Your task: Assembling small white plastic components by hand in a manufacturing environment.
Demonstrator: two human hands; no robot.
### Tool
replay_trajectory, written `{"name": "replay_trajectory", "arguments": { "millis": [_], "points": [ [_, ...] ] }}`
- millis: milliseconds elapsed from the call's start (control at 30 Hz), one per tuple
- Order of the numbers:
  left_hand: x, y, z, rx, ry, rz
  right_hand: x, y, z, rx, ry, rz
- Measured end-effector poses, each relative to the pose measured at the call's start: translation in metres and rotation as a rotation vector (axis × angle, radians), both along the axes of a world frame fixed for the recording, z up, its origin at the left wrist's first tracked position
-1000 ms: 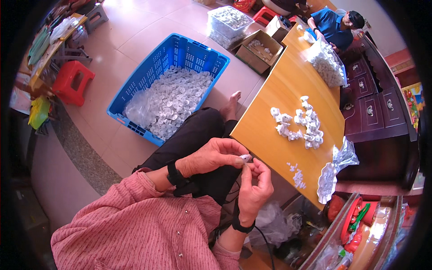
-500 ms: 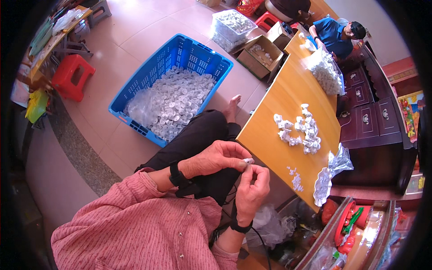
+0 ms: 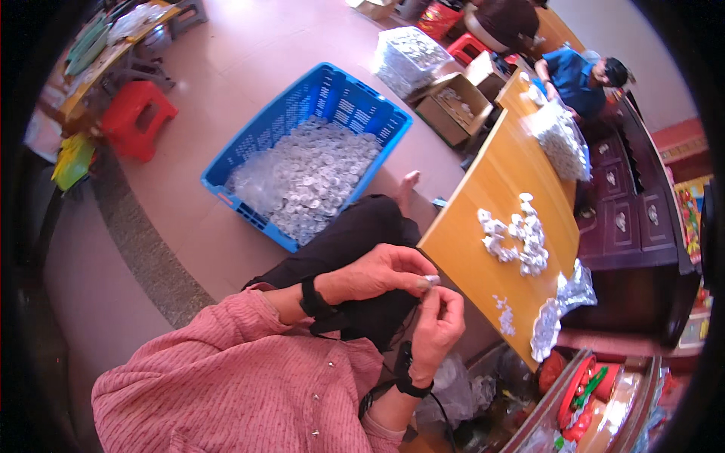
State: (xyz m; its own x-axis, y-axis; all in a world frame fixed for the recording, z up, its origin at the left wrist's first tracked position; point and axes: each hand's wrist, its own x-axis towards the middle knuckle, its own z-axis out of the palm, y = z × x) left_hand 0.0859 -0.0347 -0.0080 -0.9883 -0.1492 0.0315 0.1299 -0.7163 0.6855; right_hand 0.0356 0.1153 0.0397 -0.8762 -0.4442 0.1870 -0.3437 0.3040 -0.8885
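Note:
My left hand (image 3: pixel 385 273) and my right hand (image 3: pixel 438 328) meet over my lap, fingertips pinched together on a small white part (image 3: pixel 431 280). Both wrists wear black bands. The hands hover just off the near corner of the wooden table (image 3: pixel 468 249). On the table lies a pile of small white parts (image 3: pixel 517 235), with a few more loose parts (image 3: pixel 504 315) nearer to me.
A blue crate (image 3: pixel 362 106) full of clear-wrapped white parts stands on the floor to my left front. A crumpled clear bag (image 3: pixel 559 306) lies at the table's near edge. Another person (image 3: pixel 578 75) works at the far end beside a filled bag (image 3: pixel 560 140). Cardboard boxes and red stools stand beyond.
Both hands stay pinched on the small part over my lap. The view has shifted slightly; the hands barely move.

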Motion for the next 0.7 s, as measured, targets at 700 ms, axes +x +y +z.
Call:
{"name": "replay_trajectory", "arguments": {
  "millis": [700],
  "points": [
    [-0.001, -0.044, -0.059, -0.765, -0.359, 0.678, 0.008, 0.035, -0.028, 0.134, -0.026, -0.026]
  ]
}}
